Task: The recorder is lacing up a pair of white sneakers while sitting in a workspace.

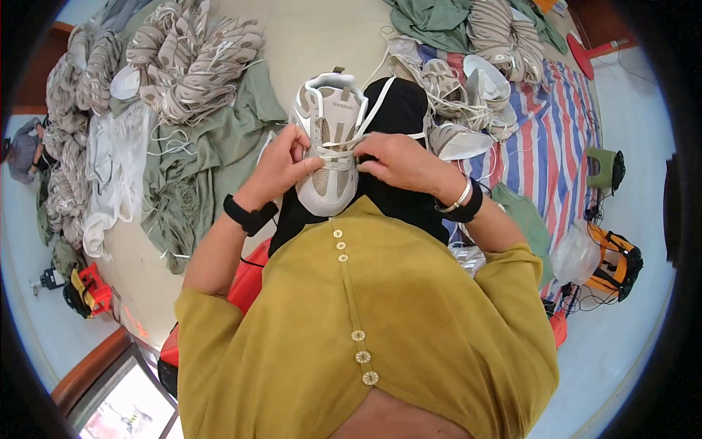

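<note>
A beige and white sneaker (322,196) rests on my lap, its toe pointing toward me and its padded collar away. A pale flat shoelace (337,155) crosses the lower eyelets, and one long end runs up past the tongue to the right. At the shoe's left side, my left hand (280,165) has curled fingers, its thumb pressing at the lace's edge. My right hand (402,159) pinches the lace at the shoe's right side. The fingertips of both hands are partly hidden.
Bundled shoe uppers (194,66) lie on green cloth (212,146) at the far left. To the right, more uppers (468,91) and loose laces lie on a striped sheet (545,139). Small stools and fans stand along both walls. At the far left another person (28,150) is visible.
</note>
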A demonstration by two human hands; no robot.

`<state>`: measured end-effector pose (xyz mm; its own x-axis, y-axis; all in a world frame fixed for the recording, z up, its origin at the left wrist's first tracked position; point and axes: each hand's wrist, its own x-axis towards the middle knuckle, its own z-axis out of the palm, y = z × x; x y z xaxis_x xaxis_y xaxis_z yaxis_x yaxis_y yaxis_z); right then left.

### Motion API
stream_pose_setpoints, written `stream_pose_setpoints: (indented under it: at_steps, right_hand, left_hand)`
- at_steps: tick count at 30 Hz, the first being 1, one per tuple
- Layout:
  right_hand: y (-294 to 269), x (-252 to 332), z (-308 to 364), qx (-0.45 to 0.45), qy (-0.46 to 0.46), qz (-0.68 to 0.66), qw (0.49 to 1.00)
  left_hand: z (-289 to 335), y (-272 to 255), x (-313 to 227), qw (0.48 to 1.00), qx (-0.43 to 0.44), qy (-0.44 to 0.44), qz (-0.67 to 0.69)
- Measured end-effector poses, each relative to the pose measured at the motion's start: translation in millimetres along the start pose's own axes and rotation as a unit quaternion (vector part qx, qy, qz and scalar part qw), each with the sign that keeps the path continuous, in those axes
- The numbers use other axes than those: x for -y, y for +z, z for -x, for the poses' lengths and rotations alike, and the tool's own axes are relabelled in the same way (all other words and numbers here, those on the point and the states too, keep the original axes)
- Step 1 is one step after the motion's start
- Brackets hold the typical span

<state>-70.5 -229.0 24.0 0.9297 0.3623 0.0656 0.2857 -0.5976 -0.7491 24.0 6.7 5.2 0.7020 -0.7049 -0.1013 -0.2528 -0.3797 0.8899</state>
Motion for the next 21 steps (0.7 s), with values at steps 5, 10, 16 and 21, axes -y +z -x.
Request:
stream_pose_setpoints:
  at_steps: [5,10,16,21]
  right_hand:
    - [6.2,-0.5,-5.1,-0.047,-0.031,0.038,0.998]
    - [13.3,2.5,-10.5,-0.049,0.007,0.084,0.995]
    - [20.3,5.0,-12.2,-0.006,0.021,0.147,0.989]
    - [16.4,2.7,-17.7,-0.012,0.014,0.091,0.996]
  left_hand:
    - [-14.1,-5.4,-1.3,0.986,-0.003,-0.096,0.136]
    - [-10.0,-19.3,-9.9,0.772,0.04,-0.087,0.628]
    - [-3.9,-26.2,-41.3,0.747,-0.077,-0.061,0.657]
    - [3.6,-39.0,-54.1,0.706,-0.119,-0.025,0.697]
